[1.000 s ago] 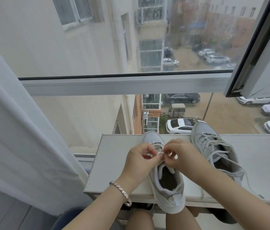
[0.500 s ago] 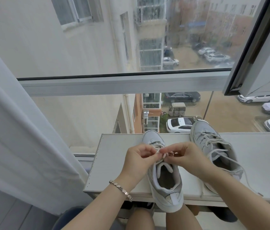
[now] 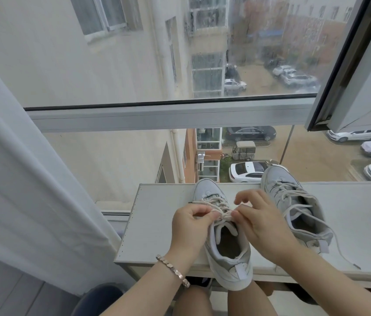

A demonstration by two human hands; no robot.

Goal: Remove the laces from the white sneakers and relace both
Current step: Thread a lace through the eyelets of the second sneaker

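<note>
My left hand (image 3: 192, 226) and right hand (image 3: 265, 229) each pinch the soft, limp lace (image 3: 223, 215) over the tongue of the near sneaker (image 3: 230, 258) on the counter (image 3: 155, 226); I'd grip close to the eyelets.

1. The left hand (image 3: 191, 226) pinched the lace (image 3: 224, 215) between thumb and forefinger, forearm angled in.
2. The right hand (image 3: 264, 224) pinched it opposite, with its other fingers raised and loosely curled.

single head-worn view, close above a white shelf (image 3: 161, 224), facing forward-down toward a window (image 3: 157, 115)
</note>
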